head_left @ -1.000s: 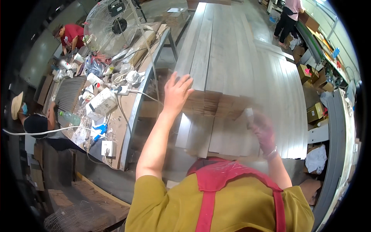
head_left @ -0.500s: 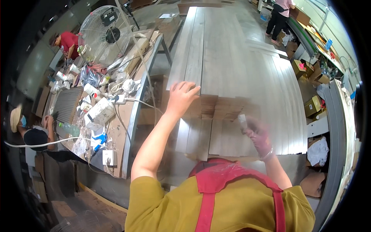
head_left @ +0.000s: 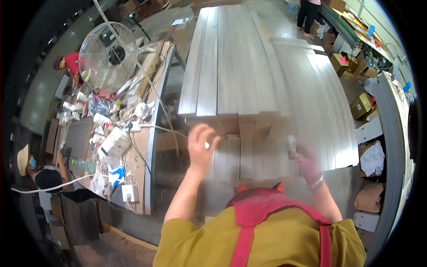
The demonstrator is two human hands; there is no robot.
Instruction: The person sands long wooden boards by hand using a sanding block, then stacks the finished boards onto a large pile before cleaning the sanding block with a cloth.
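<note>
My bare left hand [head_left: 201, 146] hangs before the near end of a tall stack of grey wood-look planks [head_left: 227, 84]. Its fingers curl loosely, apart from the thumb; a small pale spot shows in the gap, and I cannot make out what it is. My right hand [head_left: 307, 167], in a pinkish glove, is closed on a small whitish object [head_left: 291, 144], blurred, its kind unclear. That hand hovers over a lower layer of grey planks [head_left: 318, 115] on the right. Brown plank ends [head_left: 253, 124] face me below the stack's top.
A cluttered workbench [head_left: 155, 133] stands left, with a large wire-caged fan [head_left: 111, 53], cables and a white socket block [head_left: 130, 193]. Two people work beyond it; another person stands at the far right. Open boxes [head_left: 361, 107] and a grey rail [head_left: 388, 147] line the right side.
My left hand has come back off the stack's top toward me, its fingers curling. My right hand has shifted slightly right, still holding the whitish object. The whole view has turned slightly.
</note>
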